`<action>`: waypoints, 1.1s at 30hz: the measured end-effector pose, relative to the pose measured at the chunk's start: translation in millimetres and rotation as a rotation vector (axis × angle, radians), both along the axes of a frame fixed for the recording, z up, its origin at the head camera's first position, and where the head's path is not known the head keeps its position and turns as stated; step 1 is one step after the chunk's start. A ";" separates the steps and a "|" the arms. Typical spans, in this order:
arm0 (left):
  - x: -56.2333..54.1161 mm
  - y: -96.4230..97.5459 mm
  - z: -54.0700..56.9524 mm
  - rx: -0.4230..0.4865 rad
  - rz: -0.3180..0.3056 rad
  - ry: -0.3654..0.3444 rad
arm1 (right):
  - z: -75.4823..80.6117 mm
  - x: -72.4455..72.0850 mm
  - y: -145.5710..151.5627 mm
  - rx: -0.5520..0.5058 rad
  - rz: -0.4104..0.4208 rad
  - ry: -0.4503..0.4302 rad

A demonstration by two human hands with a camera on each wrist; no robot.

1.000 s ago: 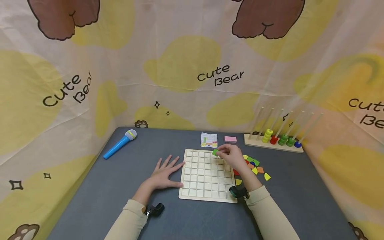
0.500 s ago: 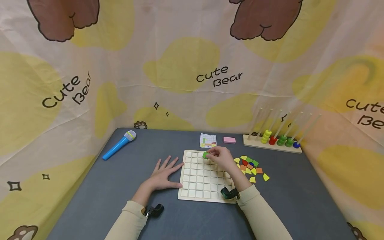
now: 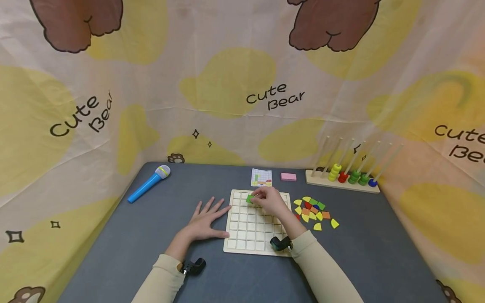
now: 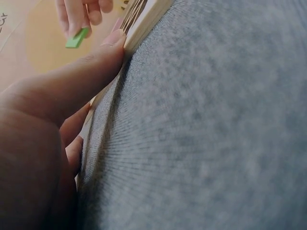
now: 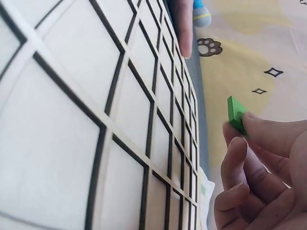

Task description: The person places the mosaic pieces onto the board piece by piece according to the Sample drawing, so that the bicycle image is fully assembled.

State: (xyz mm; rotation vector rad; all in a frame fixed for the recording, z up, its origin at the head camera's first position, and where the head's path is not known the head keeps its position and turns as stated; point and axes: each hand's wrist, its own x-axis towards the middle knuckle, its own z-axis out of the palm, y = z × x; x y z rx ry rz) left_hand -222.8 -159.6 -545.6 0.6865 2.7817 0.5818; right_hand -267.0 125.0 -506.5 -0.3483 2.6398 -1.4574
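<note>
Between thumb and fingertips my right hand (image 3: 270, 200) pinches a green square tile (image 3: 249, 198), held over the far part of a pale wooden grid board (image 3: 242, 229). In the right wrist view the green tile (image 5: 236, 114) shows raised above the grid, its flat edge visible. My left hand (image 3: 204, 221) lies spread on the table at the board's left side. Its thumb (image 4: 91, 72) rests against the board's edge in the left wrist view, and the fingertips reach the same side farther up. The board's squares hold no tiles where they show.
Loose coloured tiles (image 3: 312, 215) in yellow, orange, red and green lie right of the board. Behind it are a pattern card (image 3: 261, 178) and a pink block (image 3: 289, 177). A peg counting stand (image 3: 342, 182) with rings stands back right, a blue toy microphone (image 3: 149, 184) back left.
My right hand has moved left across the far part of the board with the green tile, uncovering more loose tiles. My left hand has stayed in place.
</note>
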 end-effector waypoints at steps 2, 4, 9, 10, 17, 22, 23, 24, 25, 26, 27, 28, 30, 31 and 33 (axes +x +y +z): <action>0.3 0.0 -0.2 0.000 0.000 -0.001 | -2.6 -0.3 -3.0 0.001 0.003 -0.014; 0.9 -0.1 -0.1 0.005 0.000 0.000 | -6.0 -0.6 -5.5 0.012 0.007 -0.018; 2.3 0.0 0.7 0.013 0.000 0.004 | -12.6 -1.6 -12.1 0.046 0.036 -0.011; 2.3 0.0 0.7 0.012 0.000 0.005 | -13.7 -1.8 -13.4 0.054 0.042 -0.011; 1.5 -0.1 0.9 0.012 -0.009 0.013 | -16.3 -2.2 -21.5 0.115 0.046 -0.015; 0.9 -0.9 0.2 0.023 -0.005 0.020 | -14.8 -2.5 -25.4 0.156 0.060 0.006; 0.8 -1.1 0.0 0.025 -0.005 0.022 | -14.3 -2.2 -25.7 0.162 0.064 0.009; 0.9 -1.2 0.0 0.029 -0.005 0.022 | -14.1 -1.9 -26.0 0.168 0.066 0.011; 0.7 -1.2 -0.2 0.033 -0.006 0.023 | -13.9 -1.5 -26.2 0.170 0.067 0.012; 0.6 -1.2 -0.4 0.033 -0.007 0.023 | -13.7 -1.2 -26.4 0.171 0.068 0.013; 0.5 -1.1 -0.5 0.034 -0.007 0.023 | -13.7 -0.8 -26.6 0.170 0.067 0.011; 0.4 -1.0 -0.6 0.034 -0.005 0.023 | -13.9 -0.7 -26.8 0.170 0.065 0.012; 0.2 -0.7 -0.6 0.036 -0.004 0.021 | -15.0 -0.7 -27.2 0.175 0.061 0.017; 0.1 -0.5 -0.6 0.036 -0.004 0.020 | -15.3 -0.7 -27.4 0.180 0.058 0.018; -0.1 -0.1 -0.5 0.039 -0.004 0.017 | -16.0 -0.8 -27.9 0.192 0.054 0.023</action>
